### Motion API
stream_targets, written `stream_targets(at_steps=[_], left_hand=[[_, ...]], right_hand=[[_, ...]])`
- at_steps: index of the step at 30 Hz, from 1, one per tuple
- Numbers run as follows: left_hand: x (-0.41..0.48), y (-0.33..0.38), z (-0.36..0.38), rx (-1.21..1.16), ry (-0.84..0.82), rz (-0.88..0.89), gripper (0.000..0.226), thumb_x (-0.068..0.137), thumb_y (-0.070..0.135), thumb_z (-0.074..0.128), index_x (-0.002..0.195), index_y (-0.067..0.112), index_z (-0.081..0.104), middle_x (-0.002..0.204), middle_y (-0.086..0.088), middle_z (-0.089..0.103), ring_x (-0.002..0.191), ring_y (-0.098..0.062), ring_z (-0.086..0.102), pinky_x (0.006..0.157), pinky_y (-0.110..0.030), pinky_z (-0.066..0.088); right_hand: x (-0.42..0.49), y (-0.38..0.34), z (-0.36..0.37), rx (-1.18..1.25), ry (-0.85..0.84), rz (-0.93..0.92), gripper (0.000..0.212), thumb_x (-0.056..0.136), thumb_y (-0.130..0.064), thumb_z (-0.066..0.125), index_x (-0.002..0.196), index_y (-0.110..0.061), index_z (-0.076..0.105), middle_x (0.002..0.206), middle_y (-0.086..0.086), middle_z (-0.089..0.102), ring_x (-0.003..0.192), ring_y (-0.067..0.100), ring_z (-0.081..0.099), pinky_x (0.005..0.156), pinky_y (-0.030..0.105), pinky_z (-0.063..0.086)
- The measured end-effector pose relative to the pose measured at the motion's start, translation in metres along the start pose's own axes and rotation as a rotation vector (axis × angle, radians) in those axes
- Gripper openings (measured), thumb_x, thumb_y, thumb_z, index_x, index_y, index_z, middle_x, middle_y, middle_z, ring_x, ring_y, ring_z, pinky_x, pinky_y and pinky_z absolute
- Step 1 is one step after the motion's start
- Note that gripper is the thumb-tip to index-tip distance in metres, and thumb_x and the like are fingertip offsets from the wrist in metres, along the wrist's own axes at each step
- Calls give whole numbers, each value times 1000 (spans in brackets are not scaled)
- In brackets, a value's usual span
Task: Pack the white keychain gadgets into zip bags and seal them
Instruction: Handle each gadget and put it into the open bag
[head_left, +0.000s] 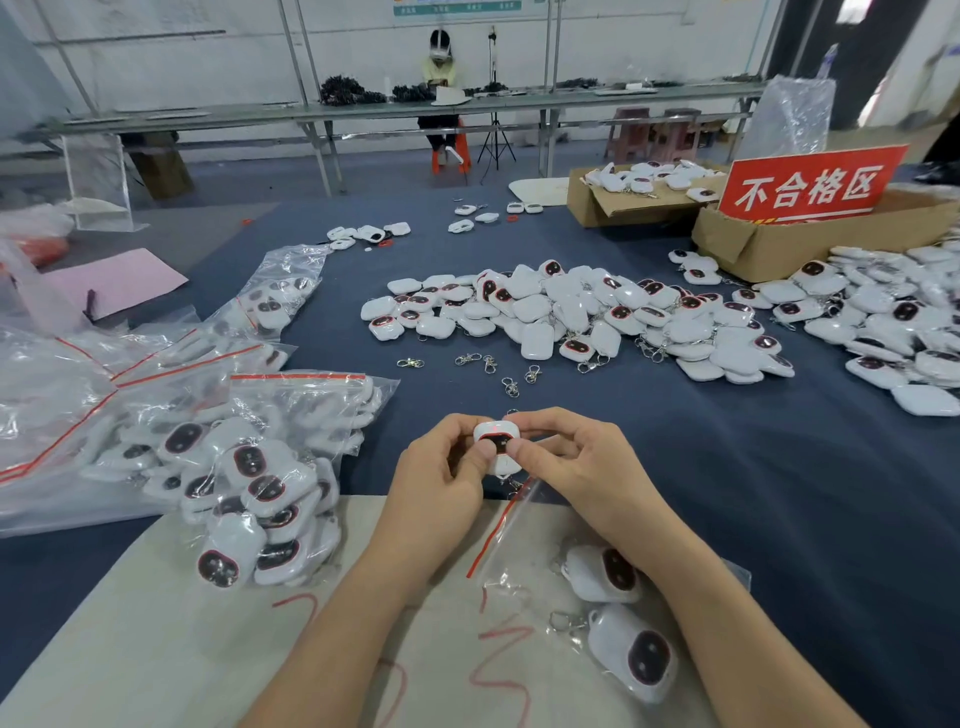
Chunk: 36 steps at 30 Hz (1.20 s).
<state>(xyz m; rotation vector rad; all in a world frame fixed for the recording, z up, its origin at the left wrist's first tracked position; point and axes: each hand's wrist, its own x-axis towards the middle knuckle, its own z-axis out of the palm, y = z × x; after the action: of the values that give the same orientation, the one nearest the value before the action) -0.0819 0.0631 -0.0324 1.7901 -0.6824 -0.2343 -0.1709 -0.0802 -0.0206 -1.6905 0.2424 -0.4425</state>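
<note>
Head view: left hand (436, 480) and right hand (579, 467) pinch one white keychain gadget (496, 440) between their fingers, above the blue bench (779, 493). Just beneath lies a zip bag (501, 535) holding two bagged gadgets (605, 571); a loose pile (571, 312) sits beyond.

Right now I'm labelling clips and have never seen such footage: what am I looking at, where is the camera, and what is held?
There is no machine here: one wide camera is worn on a person's head, looking forward and down, so the two bare arms are theirs. The left hand and right hand together pinch one white keychain gadget above a blue-covered table. Nearer, a zip bag holding two gadgets lies on a beige mat. To the left lie filled bags; beyond, a loose pile of gadgets and cardboard boxes, one with a red sign.
</note>
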Motion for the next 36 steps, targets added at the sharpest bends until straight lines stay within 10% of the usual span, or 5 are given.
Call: stream_targets(at_steps=[9, 16, 30, 36], left_hand=[[-2, 3, 0, -54, -16, 5, 19, 102, 17, 57, 109, 29, 71, 99, 13, 75, 97, -11, 70, 92, -48, 56], [-4, 5, -2, -64, -40, 63, 22, 104, 20, 55, 115, 32, 71, 105, 15, 75, 101, -6, 68, 89, -30, 54], [-3, 4, -2, -145, -64, 26, 29, 102, 28, 47, 117, 33, 71, 103, 0, 75, 96, -38, 68, 91, -60, 54], [-4, 4, -2, -139, -75, 16, 31, 106, 20, 45, 117, 32, 71, 107, 5, 76, 101, -22, 71, 94, -55, 55]], right_hand=[[0, 1, 1, -4, 13, -4, 20, 93, -10, 71, 103, -27, 72, 83, -15, 76, 69, -2, 69, 64, 9, 49], [1, 1, 0, 2, 31, -23, 21, 94, -9, 69, 101, -28, 73, 81, -16, 76, 69, -3, 68, 65, 8, 49], [4, 7, -1, 7, 48, -4, 17, 95, -17, 68, 106, -27, 76, 91, -1, 79, 83, 24, 73, 80, 28, 60], [3, 8, -2, -13, 56, -12, 16, 95, -18, 69, 105, -28, 76, 89, -7, 79, 84, 8, 73, 78, 16, 55]])
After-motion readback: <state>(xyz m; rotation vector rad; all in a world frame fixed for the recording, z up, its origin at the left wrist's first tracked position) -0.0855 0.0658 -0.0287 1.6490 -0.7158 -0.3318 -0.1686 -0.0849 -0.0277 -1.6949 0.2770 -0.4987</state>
